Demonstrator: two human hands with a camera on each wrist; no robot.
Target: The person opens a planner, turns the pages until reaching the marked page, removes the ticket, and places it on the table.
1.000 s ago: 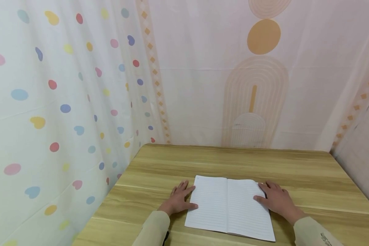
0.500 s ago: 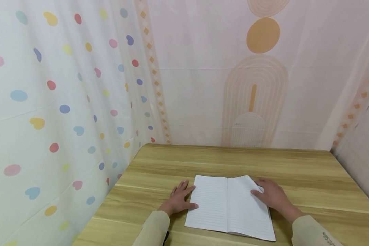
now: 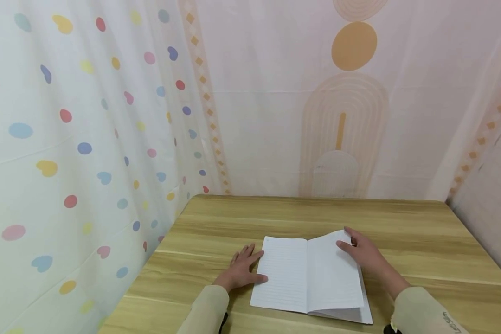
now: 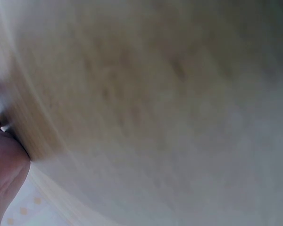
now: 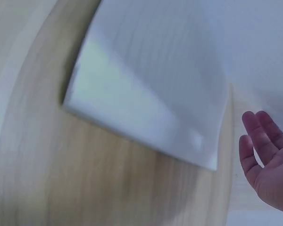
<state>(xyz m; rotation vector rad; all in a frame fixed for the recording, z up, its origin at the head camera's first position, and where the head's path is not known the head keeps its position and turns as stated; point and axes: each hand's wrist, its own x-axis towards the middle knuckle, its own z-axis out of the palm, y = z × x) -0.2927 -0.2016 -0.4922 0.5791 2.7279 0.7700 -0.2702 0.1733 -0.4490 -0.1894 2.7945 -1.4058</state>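
Currently, an open notebook (image 3: 281, 278) lies on the wood-grain desk (image 3: 225, 218), near the side closest to the person, its spine running roughly away from them. The 2 hands are well apart, 1 at each side of it.

The left hand (image 3: 242, 270) has its fingers spread and fairly straight beside the notebook's left edge, with the thumb reaching over onto the lined left page. The right hand (image 3: 362, 253) pinches the upper right corner of a raised page (image 3: 334, 271), thumb on the near face and fingers behind. That page bows up from the desk, and below it the right part of the notebook (image 3: 366, 311) shows along the right and bottom edges.

From the right wrist, the hand is seen palm-side at the frame's edge, with the page's shaded underside above the notebook's corner. The left wrist view is mostly blur, with only part of the hand visible.

Both sleeves are beige; the right sleeve (image 3: 423, 311) bears dark lettering. A white curtain (image 3: 87, 181) with coloured dots hangs at the left, and a pale cloth (image 3: 267, 125) with arches hangs behind the desk.
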